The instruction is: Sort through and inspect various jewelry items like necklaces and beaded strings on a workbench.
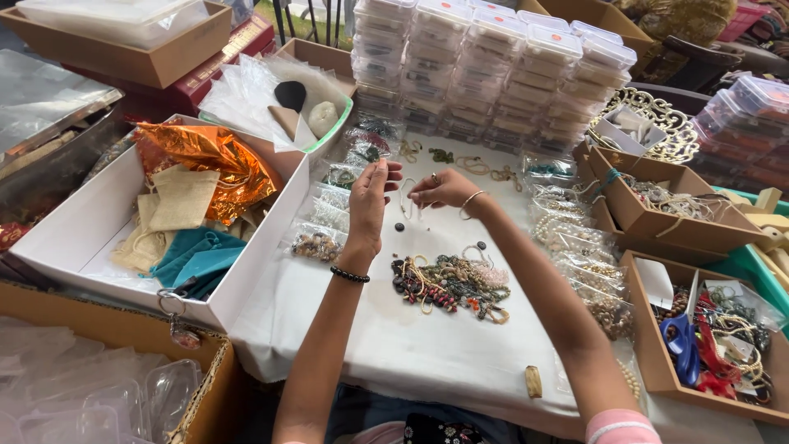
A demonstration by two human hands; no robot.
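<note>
A single view — the head camera — looks steeply down and forward from above the near edge of the white-clothed table [427,345]. It sits close over both forearms, facing the stacked clear plastic boxes [493,66] at the far edge — wide enough to take in both side edges.
</note>
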